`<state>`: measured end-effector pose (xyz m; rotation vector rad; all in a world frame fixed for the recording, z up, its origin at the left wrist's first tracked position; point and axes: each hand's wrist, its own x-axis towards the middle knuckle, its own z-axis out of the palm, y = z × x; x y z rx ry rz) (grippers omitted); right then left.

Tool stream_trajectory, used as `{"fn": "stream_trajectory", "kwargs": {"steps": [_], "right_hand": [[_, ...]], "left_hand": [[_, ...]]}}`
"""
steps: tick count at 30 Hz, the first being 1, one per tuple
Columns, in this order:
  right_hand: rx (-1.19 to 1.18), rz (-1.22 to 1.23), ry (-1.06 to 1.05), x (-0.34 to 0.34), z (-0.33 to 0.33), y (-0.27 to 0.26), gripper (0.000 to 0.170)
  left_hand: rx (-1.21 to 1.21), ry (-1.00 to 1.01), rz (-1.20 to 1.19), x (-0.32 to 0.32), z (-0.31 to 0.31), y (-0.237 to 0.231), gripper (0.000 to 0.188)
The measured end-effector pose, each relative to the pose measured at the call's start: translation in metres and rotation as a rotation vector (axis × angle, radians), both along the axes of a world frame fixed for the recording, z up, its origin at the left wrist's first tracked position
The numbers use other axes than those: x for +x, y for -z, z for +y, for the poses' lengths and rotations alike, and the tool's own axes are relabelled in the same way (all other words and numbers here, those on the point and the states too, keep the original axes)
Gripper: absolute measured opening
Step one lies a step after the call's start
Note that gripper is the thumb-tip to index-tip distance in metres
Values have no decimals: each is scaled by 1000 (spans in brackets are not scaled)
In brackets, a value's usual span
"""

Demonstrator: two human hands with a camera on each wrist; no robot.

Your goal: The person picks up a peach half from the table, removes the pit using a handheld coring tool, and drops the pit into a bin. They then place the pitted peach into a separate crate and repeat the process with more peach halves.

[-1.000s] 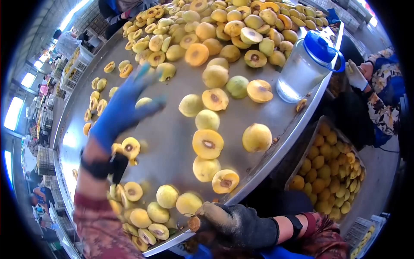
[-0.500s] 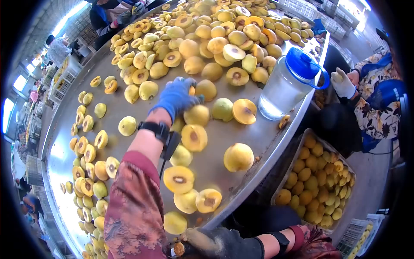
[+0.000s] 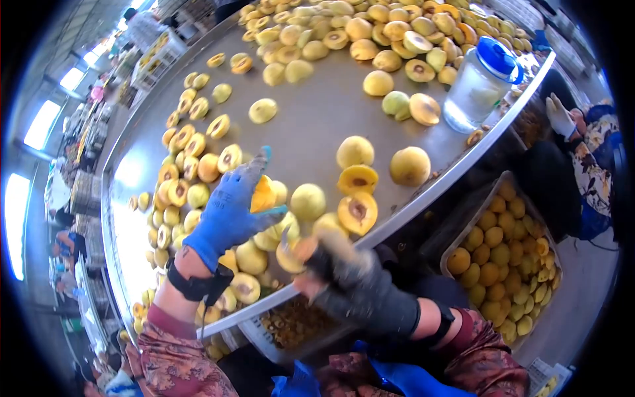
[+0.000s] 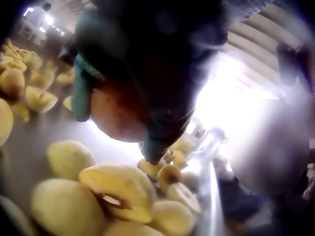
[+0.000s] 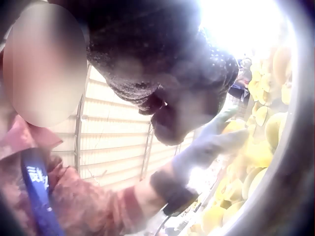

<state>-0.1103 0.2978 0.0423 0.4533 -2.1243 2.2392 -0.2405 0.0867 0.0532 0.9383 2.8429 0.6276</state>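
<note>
My left hand [image 3: 228, 215], in a blue glove, grips a yellow peach half [image 3: 263, 193] above the near edge of the metal table. In the left wrist view, the peach half's rounded side [image 4: 118, 115] shows between thumb and fingers. Close by on the right, my right hand [image 3: 360, 288], in a dark worn glove, holds a wooden-handled tool [image 3: 305, 249] with a thin curved metal end. The right hand is blurred, and in the right wrist view the glove hides the tool. Several peach halves [image 3: 357, 213] lie beside and beneath both hands.
The metal table [image 3: 317, 119] has a raised rim [image 3: 423, 204]. A large peach heap [image 3: 397, 33] covers its far end. A water bottle [image 3: 477, 86] stands at the right rim. Below are a crate of peaches [image 3: 499, 264] and a bin of scraps [image 3: 294, 324]. Another person's gloved hand [image 3: 561, 118] is at right.
My left hand reached over the middle, took hold of the peach half and drew back to the near edge. Peaches from the middle row now lie nearer. The right hand holds its tool throughout.
</note>
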Motion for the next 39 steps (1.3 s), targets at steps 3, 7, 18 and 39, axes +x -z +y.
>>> {"fn": "stream_trajectory", "kwargs": {"steps": [3,7,18,39], "right_hand": [[-150,-144,-3,1,-17,3,32],[-179,-204,-79,19,-45,17,33],[-657,-673,-577,89,-95,5,37],[-98,-369,-278,70,-140,4,29]], "left_hand": [[48,-48,84,58,-6,-25,91],[37,-74,151,131,-13,-47,91],[700,-314,95,266,-72,-43,88],[1477,-398,-224,248,-102,28,89]]}}
